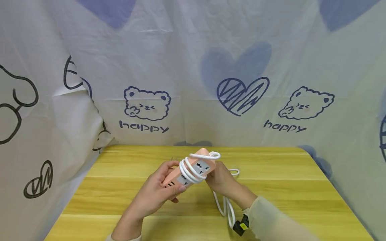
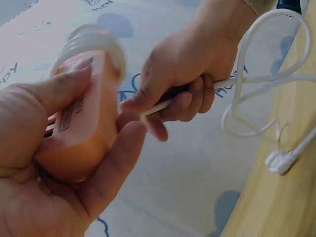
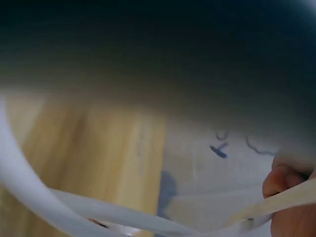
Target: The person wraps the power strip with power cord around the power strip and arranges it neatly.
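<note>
My left hand (image 1: pixel 156 187) grips the lower end of a pink power strip (image 1: pixel 173 174), thumb across its face, and holds it tilted above the table. White cord (image 1: pixel 193 172) is wound several times round the strip's upper half. Close beside the strip, my right hand (image 2: pixel 190 69) has its fingers curled round the loose run of the cord, best seen in the left wrist view. Slack loops of cord (image 2: pixel 239 98) hang from that hand toward a white plug (image 2: pixel 280 161). In the right wrist view, cord (image 3: pixel 113 213) crosses low, and a dark blur covers the top.
The wooden table (image 1: pixel 286 187) spreads under both hands. A black object with a yellow mark (image 1: pixel 241 225) sits by the right sleeve (image 1: pixel 271 217). Pale cloth (image 1: pixel 193 73) printed with bears and hearts hangs behind and at the sides.
</note>
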A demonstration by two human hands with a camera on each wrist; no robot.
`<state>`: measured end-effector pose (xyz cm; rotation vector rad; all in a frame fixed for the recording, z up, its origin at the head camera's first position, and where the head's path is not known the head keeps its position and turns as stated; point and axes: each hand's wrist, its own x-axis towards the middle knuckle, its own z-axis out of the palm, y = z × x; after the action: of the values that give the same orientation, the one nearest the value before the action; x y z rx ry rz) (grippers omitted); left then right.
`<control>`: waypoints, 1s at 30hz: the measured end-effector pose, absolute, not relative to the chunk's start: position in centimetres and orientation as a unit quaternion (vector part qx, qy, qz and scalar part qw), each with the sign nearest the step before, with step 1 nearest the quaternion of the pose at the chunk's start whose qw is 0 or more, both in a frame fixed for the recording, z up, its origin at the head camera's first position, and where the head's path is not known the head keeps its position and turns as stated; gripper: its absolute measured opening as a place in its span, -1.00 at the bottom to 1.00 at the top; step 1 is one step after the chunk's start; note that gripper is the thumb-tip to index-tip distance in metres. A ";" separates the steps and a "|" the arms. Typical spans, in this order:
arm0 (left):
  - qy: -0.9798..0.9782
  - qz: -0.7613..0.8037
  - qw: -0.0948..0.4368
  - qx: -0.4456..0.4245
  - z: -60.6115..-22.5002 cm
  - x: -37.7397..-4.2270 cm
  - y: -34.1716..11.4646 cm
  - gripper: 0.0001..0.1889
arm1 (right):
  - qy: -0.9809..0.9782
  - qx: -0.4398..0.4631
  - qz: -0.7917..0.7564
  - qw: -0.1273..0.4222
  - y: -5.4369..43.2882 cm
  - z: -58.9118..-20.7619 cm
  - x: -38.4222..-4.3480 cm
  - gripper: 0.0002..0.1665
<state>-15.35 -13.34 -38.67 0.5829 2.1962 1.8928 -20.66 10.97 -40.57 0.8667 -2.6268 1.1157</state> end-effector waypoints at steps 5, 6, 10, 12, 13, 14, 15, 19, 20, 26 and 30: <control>0.706 0.676 0.087 0.193 -39.1 -15.5 -13.2 -0.22 | -0.847 0.303 0.436 0.008 10.3 -41.8 -19.4 -0.73; 0.701 0.681 0.085 0.195 -39.2 -15.6 -13.3 -0.24 | -0.838 0.303 0.453 -0.022 10.3 -41.9 -19.3 -0.72; 0.680 0.701 0.048 0.211 -39.2 -15.6 -13.6 -0.29 | -0.827 0.290 0.469 -0.109 10.1 -41.8 -18.9 -0.75; 0.668 0.711 0.024 0.220 -38.9 -15.4 -13.8 -0.28 | -0.839 0.286 0.444 -0.131 10.1 -41.9 -18.6 -0.74; 0.662 0.714 0.011 0.227 -38.8 -15.4 -13.9 -0.28 | -0.847 0.288 0.426 -0.135 10.2 -42.0 -18.4 -0.78; 0.658 0.716 -0.001 0.232 -38.6 -15.3 -14.0 -0.28 | -0.854 0.292 0.408 -0.137 10.3 -42.0 -18.3 -0.84; 0.657 0.717 -0.007 0.233 -38.5 -15.3 -14.1 -0.28 | -0.862 0.296 0.389 -0.135 10.5 -42.0 -18.1 -0.87; 0.664 0.713 -0.015 0.223 -38.2 -15.3 -13.9 -0.30 | -0.884 0.300 0.328 -0.143 11.9 -41.3 -18.0 -0.88; 0.667 0.712 -0.013 0.218 -38.2 -15.3 -13.8 -0.30 | -0.894 0.296 0.307 -0.140 12.3 -41.0 -18.0 -0.86; 0.648 0.729 -0.055 0.214 -38.1 -14.9 -14.0 -0.25 | -0.961 0.260 0.088 -0.007 14.2 -39.7 -17.7 -0.67; 0.607 0.756 -0.112 0.218 -37.4 -14.7 -14.8 -0.23 | -0.968 0.224 -0.008 0.110 16.0 -41.3 -18.5 -0.19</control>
<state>-14.71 -14.77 -37.41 0.7380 2.0555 2.5624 -18.53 15.99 -41.31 0.6588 -2.8453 -0.0221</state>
